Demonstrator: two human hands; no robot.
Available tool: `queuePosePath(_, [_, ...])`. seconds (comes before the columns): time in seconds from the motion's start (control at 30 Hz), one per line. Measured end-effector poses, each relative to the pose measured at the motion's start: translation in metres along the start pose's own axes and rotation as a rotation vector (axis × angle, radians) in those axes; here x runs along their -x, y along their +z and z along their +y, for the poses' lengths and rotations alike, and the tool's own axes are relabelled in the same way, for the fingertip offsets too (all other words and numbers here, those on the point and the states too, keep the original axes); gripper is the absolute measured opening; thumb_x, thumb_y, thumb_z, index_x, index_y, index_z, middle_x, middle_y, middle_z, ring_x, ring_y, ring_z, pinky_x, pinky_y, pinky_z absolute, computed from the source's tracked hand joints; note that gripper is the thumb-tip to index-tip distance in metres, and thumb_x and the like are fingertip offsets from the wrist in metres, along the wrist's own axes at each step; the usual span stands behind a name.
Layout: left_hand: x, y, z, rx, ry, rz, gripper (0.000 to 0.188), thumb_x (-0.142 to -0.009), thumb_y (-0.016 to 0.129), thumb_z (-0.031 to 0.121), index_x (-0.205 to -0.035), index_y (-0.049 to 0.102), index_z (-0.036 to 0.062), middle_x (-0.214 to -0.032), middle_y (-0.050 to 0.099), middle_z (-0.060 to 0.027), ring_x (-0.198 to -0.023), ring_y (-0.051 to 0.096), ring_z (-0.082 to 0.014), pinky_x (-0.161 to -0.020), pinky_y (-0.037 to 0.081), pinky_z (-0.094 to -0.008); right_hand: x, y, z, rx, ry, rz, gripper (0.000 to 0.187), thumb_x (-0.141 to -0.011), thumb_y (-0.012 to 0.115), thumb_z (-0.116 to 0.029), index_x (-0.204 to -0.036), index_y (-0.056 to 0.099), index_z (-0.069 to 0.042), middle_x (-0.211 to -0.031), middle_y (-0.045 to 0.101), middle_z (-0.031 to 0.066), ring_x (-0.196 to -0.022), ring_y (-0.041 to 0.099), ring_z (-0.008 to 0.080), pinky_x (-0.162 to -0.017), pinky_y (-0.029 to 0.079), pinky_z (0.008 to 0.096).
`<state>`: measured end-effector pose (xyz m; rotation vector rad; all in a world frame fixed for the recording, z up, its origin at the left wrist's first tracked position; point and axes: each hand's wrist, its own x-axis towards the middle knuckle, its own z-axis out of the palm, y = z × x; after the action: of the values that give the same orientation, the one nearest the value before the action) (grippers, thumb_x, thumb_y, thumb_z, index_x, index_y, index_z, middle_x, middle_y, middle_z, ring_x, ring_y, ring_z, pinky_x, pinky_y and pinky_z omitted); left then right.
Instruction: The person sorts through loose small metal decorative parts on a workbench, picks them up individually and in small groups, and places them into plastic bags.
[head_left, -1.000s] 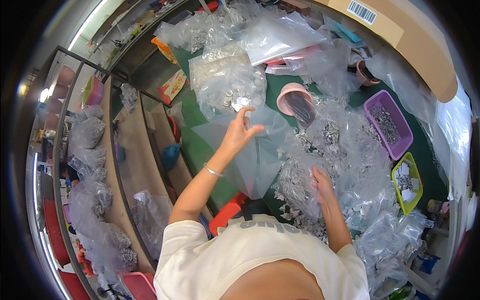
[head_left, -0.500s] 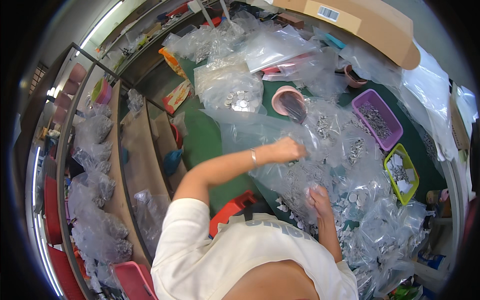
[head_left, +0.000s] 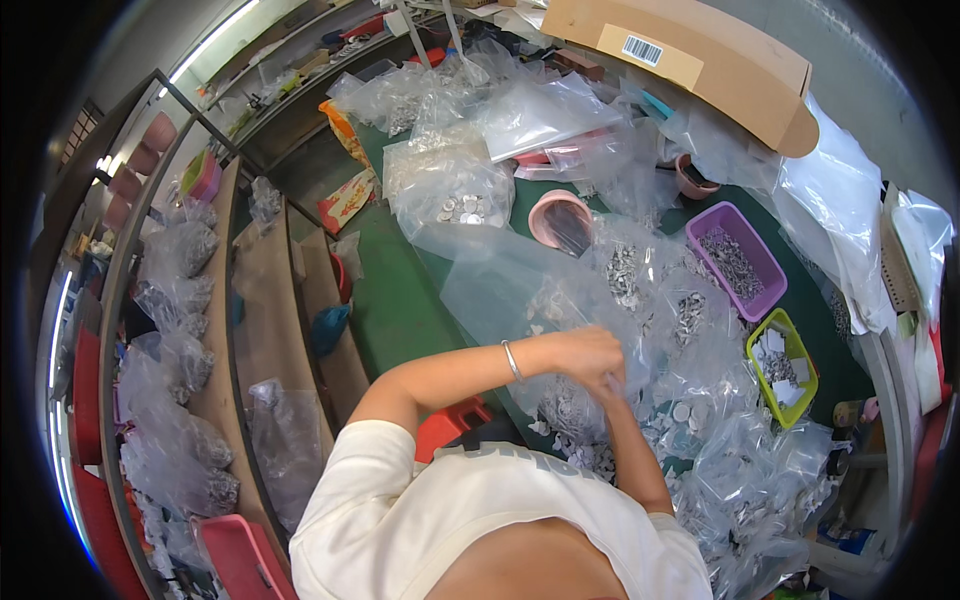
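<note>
My left hand (head_left: 586, 355), a bangle on its wrist, is closed with the fingers curled under. It meets my right hand (head_left: 610, 388), which is partly hidden behind it, at a clear plastic bag (head_left: 500, 290). Both hands appear to grip the bag's plastic, though the fingertips are hidden. The loose end of the bag spreads flat to the far left over the green table. Small grey metal pieces (head_left: 568, 408) lie in the plastic just below my hands, and loose pale pieces (head_left: 590, 455) are close to my body.
Farther off stand a pink bowl (head_left: 548, 215), a purple basket (head_left: 765, 280) of metal parts and a lime-green basket (head_left: 805, 385). Filled bags (head_left: 755, 490) crowd the right side. A cardboard box (head_left: 700, 60) is at the back. Shelves with bags (head_left: 180, 370) line the left; a red stool (head_left: 450, 425) is near me.
My left hand has come down toward me and met my right hand, which has moved slightly left. The view has shifted a little.
</note>
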<state>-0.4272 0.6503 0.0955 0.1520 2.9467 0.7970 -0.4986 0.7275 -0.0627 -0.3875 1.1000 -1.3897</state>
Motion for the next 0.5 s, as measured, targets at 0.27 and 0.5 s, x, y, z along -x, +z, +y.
queuePosePath(0.27, [0.038,0.049,-0.006,0.101,-0.106,0.543,0.022,-0.065,0.057,0.004,-0.086,0.066,0.0077,-0.088,0.06,-0.0134,-0.072,0.058,-0.0319,-0.059,0.046,-0.0423,-0.033,-0.025,0.008,0.224,-0.52,-0.258,0.026,-0.083,0.049,-0.01,-0.108,0.05,-0.003,-0.076,0.053,0.0007,-0.06,0.049,0.0058,-0.051,0.04,0.019])
queuePosePath(0.5, [0.098,0.047,-0.012,0.047,-0.606,0.456,0.026,-0.07,0.053,0.001,-0.093,0.063,0.0067,-0.086,0.059,-0.0155,-0.073,0.058,-0.0319,-0.06,0.047,-0.0374,-0.024,-0.032,-0.02,0.377,-0.191,-0.183,0.044,-0.086,0.048,-0.02,-0.124,0.038,0.0,-0.098,0.058,0.0119,-0.086,0.057,0.0171,-0.074,0.046,0.0293])
